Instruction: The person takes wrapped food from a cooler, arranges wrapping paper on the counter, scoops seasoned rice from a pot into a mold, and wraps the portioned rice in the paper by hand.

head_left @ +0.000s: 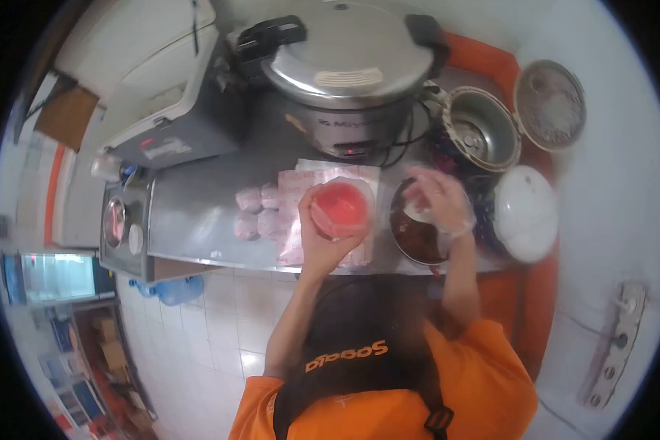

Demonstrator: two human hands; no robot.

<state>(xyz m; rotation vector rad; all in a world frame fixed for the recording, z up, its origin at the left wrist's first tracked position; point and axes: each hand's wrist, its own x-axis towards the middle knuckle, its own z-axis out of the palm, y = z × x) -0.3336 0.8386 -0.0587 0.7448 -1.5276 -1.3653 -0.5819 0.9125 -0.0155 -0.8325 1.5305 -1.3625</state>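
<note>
My left hand (321, 246) is wrapped round a red bowl (341, 208) and holds it over stacked printed wrapping paper (292, 202). Inside, the bowl looks plain red. To its right, my right hand (447, 205), in a clear plastic glove, is over a round pan (416, 238) of dark brown food. Its fingers are curled and blurred around a whitish thing (418, 213) that I cannot make out. Several round wrapped bundles (248, 226) in the same printed paper sit together left of the sheets.
A large steel rice cooker (345, 95) stands behind the paper. At the right are an open pot (482, 128), a round lid (550, 105) and a white lid (526, 213). A grey cool box (176, 139) stands at the back left, and a metal bowl (115, 222) farther left.
</note>
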